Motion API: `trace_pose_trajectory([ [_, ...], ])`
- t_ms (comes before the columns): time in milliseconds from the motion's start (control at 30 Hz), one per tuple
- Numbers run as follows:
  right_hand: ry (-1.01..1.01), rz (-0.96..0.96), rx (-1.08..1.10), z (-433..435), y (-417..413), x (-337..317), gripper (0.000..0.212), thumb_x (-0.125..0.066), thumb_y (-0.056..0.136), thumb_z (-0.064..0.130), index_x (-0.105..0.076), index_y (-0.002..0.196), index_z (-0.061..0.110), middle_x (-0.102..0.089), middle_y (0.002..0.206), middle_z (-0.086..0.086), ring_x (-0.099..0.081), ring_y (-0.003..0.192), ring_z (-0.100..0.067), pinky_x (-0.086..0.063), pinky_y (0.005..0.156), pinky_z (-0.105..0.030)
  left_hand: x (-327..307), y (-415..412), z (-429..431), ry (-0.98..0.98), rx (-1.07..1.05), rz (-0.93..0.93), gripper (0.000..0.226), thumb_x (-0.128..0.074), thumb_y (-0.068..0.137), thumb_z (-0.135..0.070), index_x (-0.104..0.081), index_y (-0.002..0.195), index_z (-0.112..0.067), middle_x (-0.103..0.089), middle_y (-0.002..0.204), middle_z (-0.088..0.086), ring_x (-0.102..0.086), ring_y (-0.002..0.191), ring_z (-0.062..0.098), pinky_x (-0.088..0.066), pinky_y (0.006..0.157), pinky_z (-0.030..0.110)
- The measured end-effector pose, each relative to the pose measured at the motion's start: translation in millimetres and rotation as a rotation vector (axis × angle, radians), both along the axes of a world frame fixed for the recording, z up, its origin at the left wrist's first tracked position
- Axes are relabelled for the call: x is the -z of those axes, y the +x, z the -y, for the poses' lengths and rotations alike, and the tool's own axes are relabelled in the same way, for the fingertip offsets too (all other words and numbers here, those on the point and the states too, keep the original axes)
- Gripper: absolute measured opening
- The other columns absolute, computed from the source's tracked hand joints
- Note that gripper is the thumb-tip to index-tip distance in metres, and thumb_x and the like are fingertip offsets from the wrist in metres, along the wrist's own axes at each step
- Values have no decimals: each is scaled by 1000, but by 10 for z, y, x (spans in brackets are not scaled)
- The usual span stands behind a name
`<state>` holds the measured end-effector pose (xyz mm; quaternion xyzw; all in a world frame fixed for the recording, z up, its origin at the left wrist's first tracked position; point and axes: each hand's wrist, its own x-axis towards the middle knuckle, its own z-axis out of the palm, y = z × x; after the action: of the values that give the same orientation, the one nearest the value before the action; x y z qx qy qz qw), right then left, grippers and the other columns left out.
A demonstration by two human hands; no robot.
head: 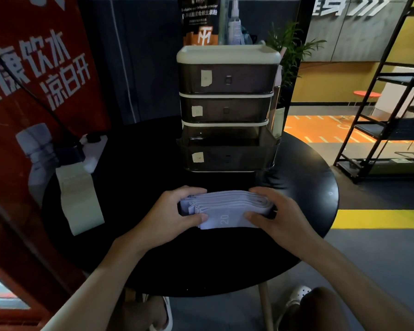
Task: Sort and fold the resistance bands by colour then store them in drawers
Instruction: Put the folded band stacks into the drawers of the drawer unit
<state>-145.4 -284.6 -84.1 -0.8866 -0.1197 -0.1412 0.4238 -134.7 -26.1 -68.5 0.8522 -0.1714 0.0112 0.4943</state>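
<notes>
Beginning at the far left with one red banner printed in white characters, standing behind one round black table. Finding one pale green band lying flat on the table's left part, well apart from both hands, its far end reaching one white socket block (one black plug sitting at it). Moving inward to the left hand, fingers curling over the far side of one folded lavender bundle at its left end, thumb pressing its near edge, so gripping it. Counting one bundle only, resting on the table near the middle and marked "20"; layers too tightly stacked for counting. Looking just beyond it at one drawer unit of three smoky drawers, each wearing one paper label, the top two sitting shut, the bottom drawer standing pulled out toward the bundle. Coming to the right hand, gripping the bundle's right end likewise, fingers curling over the far side, thumb lying on top. Ending at the far right with one black shelf rack standing on the floor.
</notes>
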Motion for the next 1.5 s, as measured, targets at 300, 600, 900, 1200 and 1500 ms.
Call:
trace_pose_trajectory([
  [300,43,86,-19,40,39,-872,45,-79,79,27,-55,115,37,-58,105,19,-55,87,15,-43,67,-5,-835,46,13,-138,-71,155,55,-84,58,-30,-66,109,-35,-69,111,-10,-69,97,1,-54,86,16],
  [600,4,116,46,-43,662,-1344,38,-80,79,23,-61,111,21,-61,101,5,-58,84,-3,-40,57,-8,-1281,739,113,45,-144,332,49,-87,73,-12,-68,118,-10,-66,103,-10,-61,82,-12,-46,76,2],
  [900,-71,-71,194,-13,1105,-1113,42,-76,50,56,-61,86,40,-65,102,3,-57,106,-28,-43,99,-55,-1055,1147,204,212,-129,249,41,-90,69,-18,-69,105,-15,-67,99,-5,-64,88,7,-49,73,13],
  [1200,-188,-156,237,-1,1176,-1077,44,-79,75,42,-65,116,36,-57,129,-1,-27,131,-27,-23,99,-40,-965,1355,218,352,-153,153,42,-93,63,-34,-65,94,-37,-65,101,-9,-62,101,16,-48,99,50],
  [1500,-131,-129,121,63,1157,-1067,55,-71,55,59,-55,106,47,-58,116,3,-49,117,-28,-41,101,-53,-954,1252,190,218,-95,134,46,-86,75,-24,-68,118,-20,-66,113,-3,-62,110,12,-50,97,28],
])
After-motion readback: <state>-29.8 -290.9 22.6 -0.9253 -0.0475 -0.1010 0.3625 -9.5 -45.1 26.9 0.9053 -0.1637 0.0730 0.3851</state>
